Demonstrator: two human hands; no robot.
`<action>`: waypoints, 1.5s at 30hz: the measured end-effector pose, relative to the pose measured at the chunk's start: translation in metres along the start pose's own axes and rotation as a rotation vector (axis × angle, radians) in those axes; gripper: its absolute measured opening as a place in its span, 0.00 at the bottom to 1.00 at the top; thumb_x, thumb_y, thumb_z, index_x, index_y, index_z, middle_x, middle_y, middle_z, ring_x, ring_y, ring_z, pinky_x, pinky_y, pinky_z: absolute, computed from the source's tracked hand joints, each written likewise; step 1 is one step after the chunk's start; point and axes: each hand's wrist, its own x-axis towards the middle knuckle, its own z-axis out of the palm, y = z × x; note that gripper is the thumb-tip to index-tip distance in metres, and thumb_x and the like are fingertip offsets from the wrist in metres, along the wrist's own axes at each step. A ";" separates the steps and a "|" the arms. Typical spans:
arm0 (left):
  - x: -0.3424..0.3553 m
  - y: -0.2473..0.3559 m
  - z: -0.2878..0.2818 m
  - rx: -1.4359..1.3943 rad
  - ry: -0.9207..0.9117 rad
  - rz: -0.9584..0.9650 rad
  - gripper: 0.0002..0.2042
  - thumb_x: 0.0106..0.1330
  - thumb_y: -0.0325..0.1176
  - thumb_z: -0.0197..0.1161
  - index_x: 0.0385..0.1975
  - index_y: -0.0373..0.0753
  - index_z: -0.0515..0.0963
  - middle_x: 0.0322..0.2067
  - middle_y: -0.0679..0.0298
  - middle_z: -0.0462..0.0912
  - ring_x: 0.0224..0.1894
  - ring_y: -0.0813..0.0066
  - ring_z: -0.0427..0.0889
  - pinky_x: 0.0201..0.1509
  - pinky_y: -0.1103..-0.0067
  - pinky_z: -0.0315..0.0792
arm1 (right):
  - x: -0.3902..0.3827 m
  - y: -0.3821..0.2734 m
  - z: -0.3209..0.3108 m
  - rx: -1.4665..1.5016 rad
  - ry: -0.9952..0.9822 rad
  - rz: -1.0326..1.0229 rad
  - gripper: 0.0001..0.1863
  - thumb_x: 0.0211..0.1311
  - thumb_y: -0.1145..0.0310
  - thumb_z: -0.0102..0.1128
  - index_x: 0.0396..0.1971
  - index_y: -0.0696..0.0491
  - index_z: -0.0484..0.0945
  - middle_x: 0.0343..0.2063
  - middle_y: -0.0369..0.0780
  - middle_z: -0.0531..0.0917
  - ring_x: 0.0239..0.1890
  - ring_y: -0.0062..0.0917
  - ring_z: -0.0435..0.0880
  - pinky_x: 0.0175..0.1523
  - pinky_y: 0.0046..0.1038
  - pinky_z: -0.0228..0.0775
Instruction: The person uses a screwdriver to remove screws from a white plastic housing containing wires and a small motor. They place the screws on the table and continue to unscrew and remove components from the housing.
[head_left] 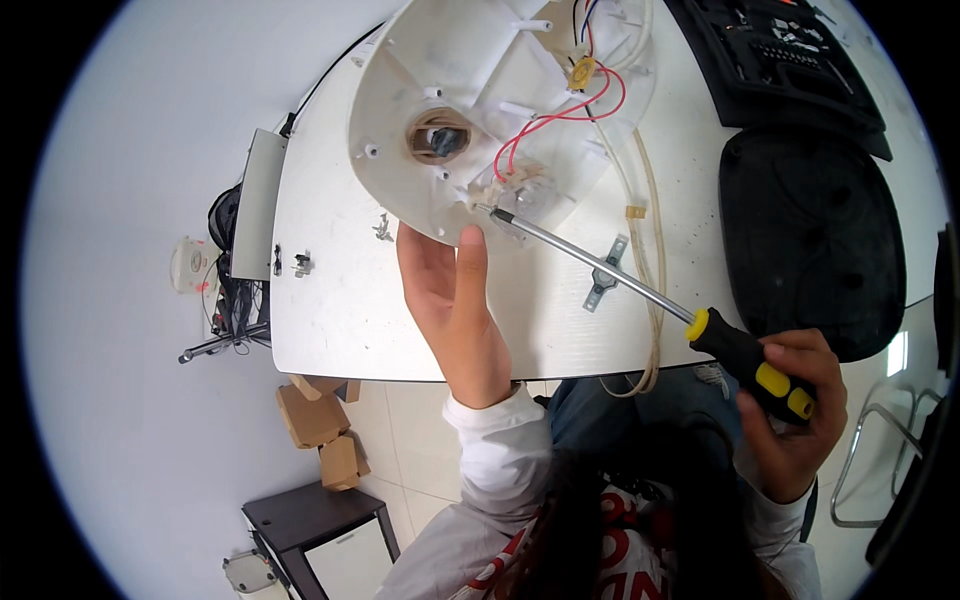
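Observation:
My left hand grips the near edge of a white plastic housing, its thumb along the outside and its fingers partly hidden beneath. In my right hand is a screwdriver with a black and yellow handle. The screwdriver's tip reaches the housing's near inner edge, beside a clear plastic part. Whether a screw sits at the tip is too small to tell. Red wires run from that part to a yellowish component. A round opening holds a dark knob-like piece.
A grey metal bracket lies on the white table, near a pale cable hanging over the front edge. Small metal parts lie at left. At right are an open black tool case and a black plastic cover.

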 end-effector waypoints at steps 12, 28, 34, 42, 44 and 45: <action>0.003 -0.007 -0.001 -0.114 -0.004 -0.066 0.11 0.65 0.29 0.59 0.46 0.36 0.73 0.41 0.67 0.79 0.43 0.80 0.75 0.53 0.79 0.66 | 0.000 -0.011 0.008 -0.023 0.000 0.041 0.23 0.37 0.82 0.67 0.40 0.55 0.74 0.35 0.45 0.79 0.34 0.31 0.82 0.39 0.25 0.74; 0.003 -0.016 0.002 -0.090 0.026 -0.023 0.13 0.66 0.31 0.60 0.47 0.35 0.73 0.38 0.67 0.79 0.40 0.82 0.74 0.51 0.81 0.66 | -0.021 -0.076 0.011 -0.399 -0.179 -0.008 0.29 0.41 0.81 0.67 0.45 0.55 0.64 0.43 0.47 0.68 0.46 0.35 0.72 0.45 0.29 0.68; 0.003 -0.015 0.002 -0.096 0.027 -0.004 0.14 0.66 0.31 0.60 0.48 0.34 0.73 0.39 0.67 0.79 0.40 0.83 0.74 0.51 0.82 0.66 | -0.015 -0.068 0.012 -0.383 -0.231 0.006 0.24 0.52 0.72 0.63 0.49 0.58 0.66 0.37 0.48 0.74 0.34 0.34 0.76 0.38 0.29 0.70; 0.004 -0.017 0.003 -0.129 0.030 -0.023 0.14 0.65 0.31 0.60 0.49 0.34 0.72 0.39 0.67 0.79 0.41 0.83 0.74 0.51 0.82 0.66 | -0.016 -0.072 0.023 -0.371 -0.013 -0.038 0.29 0.44 0.75 0.67 0.50 0.58 0.68 0.34 0.45 0.72 0.31 0.32 0.75 0.36 0.28 0.70; 0.001 -0.016 0.004 -0.131 0.032 -0.015 0.14 0.65 0.31 0.60 0.49 0.34 0.72 0.39 0.67 0.79 0.41 0.83 0.74 0.51 0.82 0.66 | -0.010 -0.069 0.018 -0.476 -0.073 -0.097 0.30 0.41 0.77 0.69 0.49 0.58 0.69 0.33 0.44 0.72 0.32 0.30 0.75 0.36 0.28 0.70; 0.002 -0.016 0.004 -0.120 0.042 -0.015 0.14 0.65 0.31 0.60 0.49 0.34 0.72 0.39 0.67 0.79 0.41 0.83 0.74 0.51 0.82 0.66 | -0.007 -0.069 0.015 -0.533 -0.102 -0.126 0.31 0.39 0.78 0.69 0.49 0.58 0.69 0.33 0.44 0.71 0.32 0.30 0.75 0.36 0.28 0.70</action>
